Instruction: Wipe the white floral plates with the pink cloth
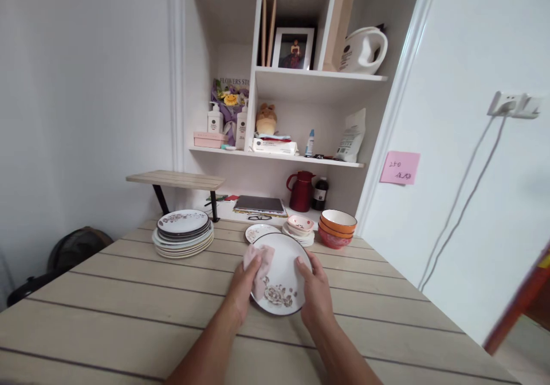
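Observation:
A white plate (283, 259) with a dark rim and brown flower print is held up and tilted toward me above the table. My left hand (246, 282) is closed on its left edge with a pink cloth (260, 262) bunched between fingers and plate. Around the right edge my right hand (315, 285) is wrapped, thumb on the front face. Just behind it lies a smaller flowered plate (258, 232). Next to that, a small pink bowl (300, 223) rests on a stack of small white dishes (301, 238).
Left on the wooden table (129, 293) stands a stack of plates (184, 233), beside a raised wooden stand (176, 180). Stacked orange and red bowls (337, 228) are at the back right. Behind them are a red jug (301, 191), a dark bottle (320, 193), glasses (259, 217) and a laptop (259, 204).

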The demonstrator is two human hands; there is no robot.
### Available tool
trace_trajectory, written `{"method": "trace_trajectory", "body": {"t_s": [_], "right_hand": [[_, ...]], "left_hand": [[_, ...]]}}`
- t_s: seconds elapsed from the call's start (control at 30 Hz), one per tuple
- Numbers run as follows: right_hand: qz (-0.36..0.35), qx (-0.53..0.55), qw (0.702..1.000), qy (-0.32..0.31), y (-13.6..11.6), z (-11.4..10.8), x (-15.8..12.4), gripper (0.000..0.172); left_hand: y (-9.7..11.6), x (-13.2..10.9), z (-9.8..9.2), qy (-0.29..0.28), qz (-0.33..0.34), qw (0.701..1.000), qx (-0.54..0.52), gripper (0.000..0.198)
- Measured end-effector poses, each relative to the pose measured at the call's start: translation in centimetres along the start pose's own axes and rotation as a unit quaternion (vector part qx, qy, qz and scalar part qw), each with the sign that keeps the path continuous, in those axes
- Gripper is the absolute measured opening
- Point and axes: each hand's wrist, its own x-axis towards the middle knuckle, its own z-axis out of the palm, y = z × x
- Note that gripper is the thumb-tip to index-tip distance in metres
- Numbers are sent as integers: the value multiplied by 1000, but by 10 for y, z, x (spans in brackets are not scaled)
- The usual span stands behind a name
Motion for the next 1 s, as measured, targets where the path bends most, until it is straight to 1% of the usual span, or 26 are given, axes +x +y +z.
{"method": "trace_trajectory", "body": {"t_s": [0.07, 0.17, 0.23, 0.33, 0.43, 0.5, 0.53, 0.6, 0.67, 0.73, 0.8, 0.9, 1.0], "right_hand": [[28, -16, 999, -20, -3, -2, 2, 69], [75, -44, 994, -71, -10, -5, 3, 71], [80, -79, 989, -101, -17, -5, 4, 67], [65, -155, 975, -147, -34, -1, 9, 54], [60, -244, 941, -227, -57, 7, 20, 41], [86, -297, 905, -292, -70, 14, 30, 39], [93, -316, 894, -305, -75, 17, 35, 39], [108, -343, 880, -308, -81, 23, 43, 40], [130, -339, 883, -299, -79, 28, 47, 44], [155, -309, 895, -281, -73, 30, 48, 49], [165, -275, 909, -266, -64, 30, 46, 48], [141, -234, 925, -262, -47, 25, 40, 42], [111, -186, 945, -246, -30, 14, 33, 45]], "left_hand": [[-1, 1, -1, 21, 17, 1000, 14, 60], [0, 2, -4, 48, 46, 997, 46, 61], [3, 3, -5, 46, 58, 995, 59, 61], [9, 2, -7, 37, 62, 996, 58, 60], [11, 1, -8, 38, 65, 996, 41, 62], [12, 1, -7, 34, 68, 996, 38, 65], [12, 0, -6, 30, 69, 996, 41, 65], [12, -1, -5, 21, 71, 996, 51, 66], [12, -2, -4, 17, 75, 995, 63, 65], [14, -3, -4, 26, 82, 993, 79, 64], [15, -3, -5, 39, 85, 991, 95, 64], [16, -1, -7, 47, 79, 992, 89, 63], [14, 2, -8, 48, 61, 995, 67, 61]]}}
